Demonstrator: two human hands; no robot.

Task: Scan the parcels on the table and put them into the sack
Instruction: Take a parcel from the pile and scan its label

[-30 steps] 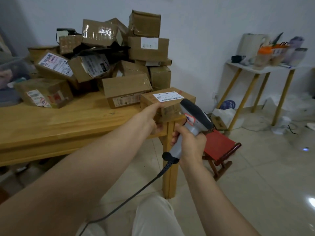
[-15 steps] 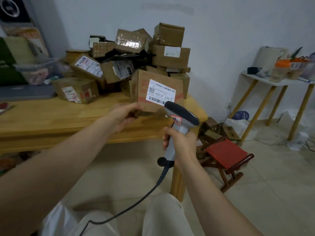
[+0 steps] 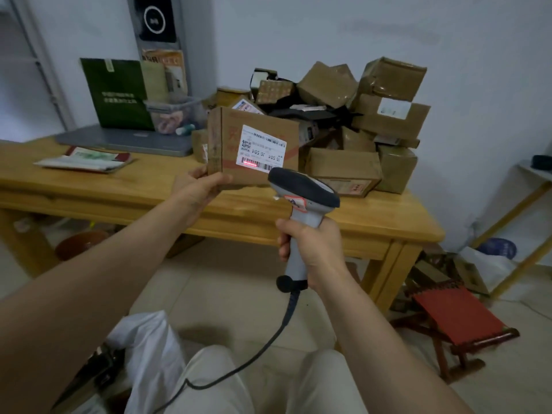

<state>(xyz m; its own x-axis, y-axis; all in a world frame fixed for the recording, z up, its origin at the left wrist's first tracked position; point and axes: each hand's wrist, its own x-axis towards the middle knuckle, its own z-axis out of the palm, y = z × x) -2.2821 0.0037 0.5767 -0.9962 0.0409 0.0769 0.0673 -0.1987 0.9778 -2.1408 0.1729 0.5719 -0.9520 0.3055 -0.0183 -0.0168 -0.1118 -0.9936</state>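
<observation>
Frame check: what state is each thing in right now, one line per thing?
held parcel: lifted off the table, label facing the scanner.
label: red scan line across its barcode.
scanner: lit, aimed at the label.
left hand: grips the held parcel's lower corner.
right hand: holds the scanner.
parcel pile: heaped on the table.
laptop: closed.
sack: crumpled on the floor; mouth unclear.
</observation>
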